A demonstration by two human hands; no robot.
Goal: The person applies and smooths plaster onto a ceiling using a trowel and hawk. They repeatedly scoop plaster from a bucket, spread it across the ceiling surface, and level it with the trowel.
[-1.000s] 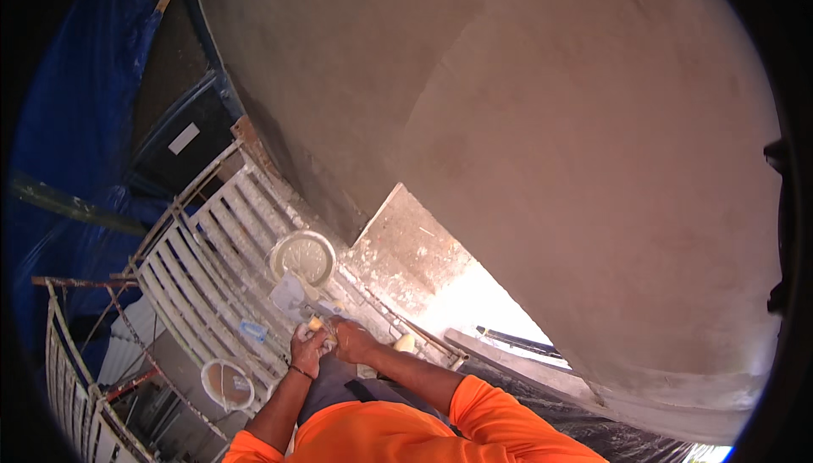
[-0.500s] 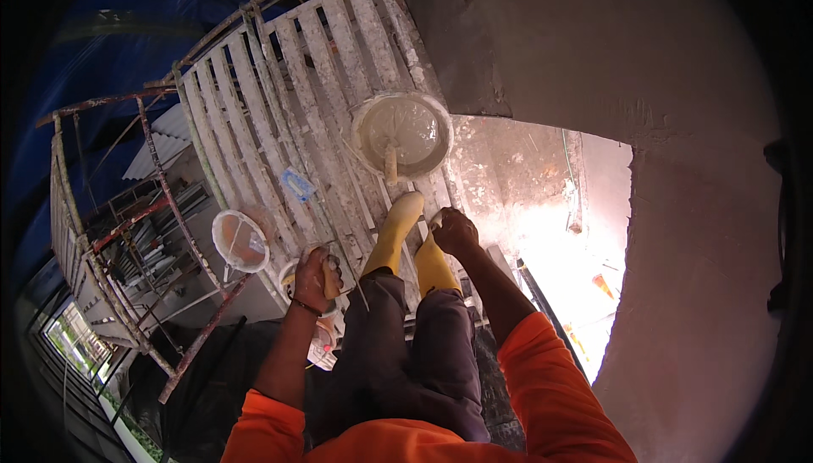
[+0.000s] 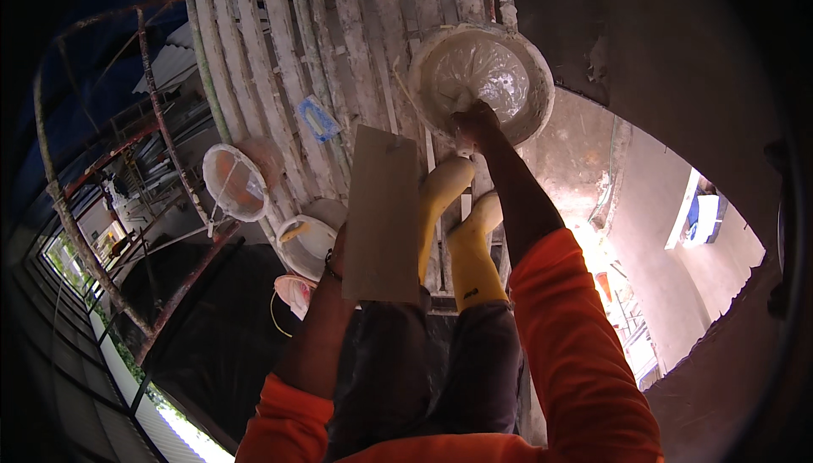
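Observation:
My left hand (image 3: 340, 247) is mostly hidden under a flat rectangular plastering trowel (image 3: 383, 217), which it holds up with its broad plate facing me. A dark band circles that wrist. Over the near rim of a large round basin (image 3: 543, 116), my right hand (image 3: 477, 124) closes round the handle of a tool (image 3: 464, 148). The tool's other end dips into wet grey plaster (image 3: 500, 78). Both yellow boots (image 3: 476, 264) stand on the slats just below the basin.
The whitish slatted platform (image 3: 292, 82) carries a blue-and-white item (image 3: 318, 118). Along its left side are a white bucket (image 3: 235, 182), another bucket (image 3: 309, 243) and a reddish container (image 3: 294, 294). Rusty scaffold bars (image 3: 157, 116) rise at left; a plastered wall (image 3: 686, 57) curves round the right.
My right hand has moved from beside my boot to the tool's handle at the basin and gripped it. My left hand has raised the trowel and turned its plate toward me. The view has shifted.

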